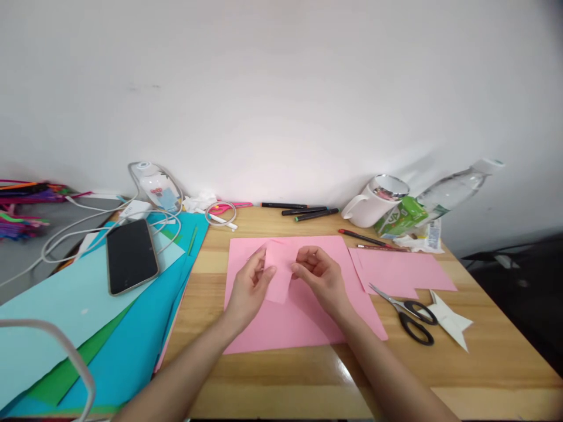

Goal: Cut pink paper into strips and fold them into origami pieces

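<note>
Between my two hands is a small folded piece of pink paper (278,275), held above a large pink sheet (308,325). My left hand (251,288) pinches its left edge between thumb and fingers. At the right edge, the thumb and fingers of my right hand (322,278) are closed on the same paper. The large sheet lies flat on the wooden table under both hands. Black-handled scissors (407,313) rest to the right, their blades slightly apart, close to a white paper cutout with points (451,321).
More pink paper (396,272) lies right of the large sheet. Markers (303,211), a white mug (367,202), a green carton (402,215) and a tilted plastic bottle (457,187) line the wall. Leftward are coloured sheets (127,351), a phone (132,257) and looping white cables (57,243).
</note>
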A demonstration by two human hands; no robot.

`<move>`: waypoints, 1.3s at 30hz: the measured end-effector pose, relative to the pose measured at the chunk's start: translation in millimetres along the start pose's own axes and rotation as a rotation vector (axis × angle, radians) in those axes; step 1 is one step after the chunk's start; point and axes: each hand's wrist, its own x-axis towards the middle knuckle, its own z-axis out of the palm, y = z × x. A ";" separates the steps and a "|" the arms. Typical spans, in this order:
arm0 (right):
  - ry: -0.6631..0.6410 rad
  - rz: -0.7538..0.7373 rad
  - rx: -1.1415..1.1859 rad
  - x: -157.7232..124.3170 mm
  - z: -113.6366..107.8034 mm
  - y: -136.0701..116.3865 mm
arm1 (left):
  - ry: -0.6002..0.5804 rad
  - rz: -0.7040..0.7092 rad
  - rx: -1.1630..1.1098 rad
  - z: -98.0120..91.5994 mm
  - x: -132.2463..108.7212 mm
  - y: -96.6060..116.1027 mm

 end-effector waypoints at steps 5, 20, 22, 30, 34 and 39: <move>-0.035 -0.095 -0.216 -1.7 2.3 -3.8 | -0.042 0.043 0.095 1.8 -4.3 1.5; -0.118 -0.126 -0.215 -6.1 4.1 -9.1 | -0.029 0.005 0.193 0.7 -8.9 4.9; -0.103 -0.078 -0.203 -6.1 4.1 -9.0 | -0.027 0.016 0.167 1.4 -9.6 3.4; -0.051 -0.040 -0.131 -6.1 5.5 -7.2 | -0.021 0.012 0.150 3.9 -10.8 4.0; -0.042 -0.130 -0.146 -7.3 7.5 -6.0 | 0.067 -0.014 0.163 3.3 -10.5 0.3; 0.001 -0.143 -0.197 -10.0 7.5 -4.7 | 0.052 -0.064 0.260 2.3 -11.2 1.4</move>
